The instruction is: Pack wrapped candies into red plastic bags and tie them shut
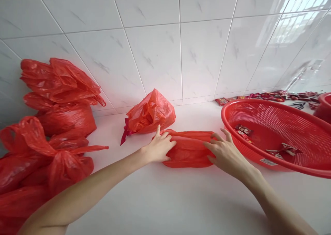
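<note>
A flat red plastic bag [190, 149] lies on the white counter [165, 200] in front of me. My left hand [159, 146] rests on its left end, fingers curled onto the plastic and index finger raised. At the bag's right end is my right hand [224, 152], fingers spread and pressing on the plastic. Just behind the flat bag sits a filled, crumpled red bag [150, 112] against the tiled wall.
Several stuffed, knotted red bags [49, 124] pile up at the left. A large red mesh basket [281, 138] holding a few small wrapped packets [243, 129] stands at the right. More red packets [274, 96] line the wall behind it. A red tub's edge [326, 105] shows far right.
</note>
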Action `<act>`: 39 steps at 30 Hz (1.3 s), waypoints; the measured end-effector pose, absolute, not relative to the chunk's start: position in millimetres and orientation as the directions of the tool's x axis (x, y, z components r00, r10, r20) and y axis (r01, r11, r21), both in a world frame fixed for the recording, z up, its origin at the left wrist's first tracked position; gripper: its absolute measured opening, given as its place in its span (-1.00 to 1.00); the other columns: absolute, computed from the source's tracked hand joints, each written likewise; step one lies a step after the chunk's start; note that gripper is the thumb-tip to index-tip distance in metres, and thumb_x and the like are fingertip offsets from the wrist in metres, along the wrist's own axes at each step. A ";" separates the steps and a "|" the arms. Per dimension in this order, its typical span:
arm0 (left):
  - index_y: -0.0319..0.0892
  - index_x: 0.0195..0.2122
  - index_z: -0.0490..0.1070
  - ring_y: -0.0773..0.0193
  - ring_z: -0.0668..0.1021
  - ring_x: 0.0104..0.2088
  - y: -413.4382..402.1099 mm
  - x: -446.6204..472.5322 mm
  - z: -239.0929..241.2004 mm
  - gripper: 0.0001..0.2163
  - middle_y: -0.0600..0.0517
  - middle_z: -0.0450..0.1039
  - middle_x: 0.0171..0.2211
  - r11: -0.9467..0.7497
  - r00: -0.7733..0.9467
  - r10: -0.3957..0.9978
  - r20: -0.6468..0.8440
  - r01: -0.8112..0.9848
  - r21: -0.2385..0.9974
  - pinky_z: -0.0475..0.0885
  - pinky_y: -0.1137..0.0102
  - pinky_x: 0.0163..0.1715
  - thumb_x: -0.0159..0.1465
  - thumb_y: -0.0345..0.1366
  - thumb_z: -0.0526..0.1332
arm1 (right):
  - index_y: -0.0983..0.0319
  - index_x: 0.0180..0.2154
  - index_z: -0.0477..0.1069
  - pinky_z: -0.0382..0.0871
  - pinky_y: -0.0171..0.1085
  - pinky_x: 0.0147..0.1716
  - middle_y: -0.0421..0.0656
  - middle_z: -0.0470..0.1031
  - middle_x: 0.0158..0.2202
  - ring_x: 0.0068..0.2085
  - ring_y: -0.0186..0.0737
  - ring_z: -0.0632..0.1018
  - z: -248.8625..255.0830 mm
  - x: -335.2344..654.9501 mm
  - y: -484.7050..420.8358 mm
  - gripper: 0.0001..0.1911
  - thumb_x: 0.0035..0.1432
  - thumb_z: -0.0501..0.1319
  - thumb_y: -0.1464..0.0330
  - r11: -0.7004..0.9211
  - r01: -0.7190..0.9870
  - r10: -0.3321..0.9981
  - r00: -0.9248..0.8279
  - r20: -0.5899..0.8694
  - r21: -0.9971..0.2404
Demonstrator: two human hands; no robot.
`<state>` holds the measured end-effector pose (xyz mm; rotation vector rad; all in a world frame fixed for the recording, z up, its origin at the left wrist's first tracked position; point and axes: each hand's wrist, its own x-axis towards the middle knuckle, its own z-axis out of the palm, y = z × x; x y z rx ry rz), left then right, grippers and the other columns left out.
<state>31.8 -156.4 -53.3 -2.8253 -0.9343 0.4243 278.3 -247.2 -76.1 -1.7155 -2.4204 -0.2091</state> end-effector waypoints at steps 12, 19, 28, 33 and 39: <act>-0.14 -0.12 0.45 -0.12 0.40 0.20 -173.5 9.7 -40.4 -0.61 -0.08 0.47 0.00 -0.781 0.737 0.605 -0.301 0.624 -0.041 -0.21 -0.34 0.33 0.00 -0.53 0.35 | 0.24 -0.24 0.55 0.26 -0.15 -0.09 -0.06 0.63 -0.35 -0.07 0.01 0.48 -67.1 266.9 -250.5 -0.69 0.31 0.03 0.54 0.318 0.938 0.762 -0.169 0.625 -0.134; -0.15 -0.18 0.47 -0.11 0.44 0.17 -176.6 18.8 -46.9 -0.79 -0.10 0.51 -0.08 -0.785 0.753 0.602 -0.265 0.618 -0.028 -0.19 -0.29 0.34 0.13 -0.35 0.33 | 0.22 -0.48 0.42 0.20 -0.20 -0.10 -0.19 0.42 -0.62 -0.49 -0.24 0.39 -75.8 245.8 -250.3 -0.68 0.26 0.07 0.61 0.422 0.905 0.892 -0.425 0.158 0.050; -0.16 -0.39 0.44 -0.04 0.50 0.06 -171.5 18.9 -40.1 -0.91 -0.06 0.52 -0.18 -0.722 0.657 0.674 -0.339 0.683 -0.111 -0.20 -0.37 0.31 0.08 -0.36 0.33 | 0.27 -0.26 0.45 0.20 -0.10 -0.14 -0.04 0.58 -0.45 -0.34 0.02 0.60 -66.4 248.9 -253.8 -0.80 0.11 0.39 0.33 0.098 0.992 0.979 -0.083 -0.187 0.075; -0.16 -0.39 0.46 0.04 0.50 0.02 -174.1 20.5 -39.9 -0.94 0.00 0.51 -0.30 -0.794 0.775 0.591 -0.226 0.608 0.008 -0.24 -0.31 0.34 0.20 -0.42 0.23 | 0.25 -0.10 0.45 0.04 0.13 0.16 -0.09 0.61 -0.37 -0.18 0.02 0.59 -73.8 248.0 -254.9 -0.74 0.13 0.27 0.53 0.236 0.970 0.971 -0.238 0.023 0.049; -0.14 -0.28 0.48 0.03 0.51 0.00 -171.0 22.0 -51.5 -0.88 0.00 0.51 -0.26 -0.787 0.767 0.592 -0.247 0.616 0.026 -0.24 -0.28 0.35 0.20 -0.25 0.32 | 0.23 -0.04 0.45 0.03 0.20 0.25 -0.04 0.63 -0.20 -0.12 -0.01 0.59 -84.0 245.3 -250.5 -0.73 0.20 0.27 0.45 0.346 0.936 0.938 -0.344 0.052 -0.056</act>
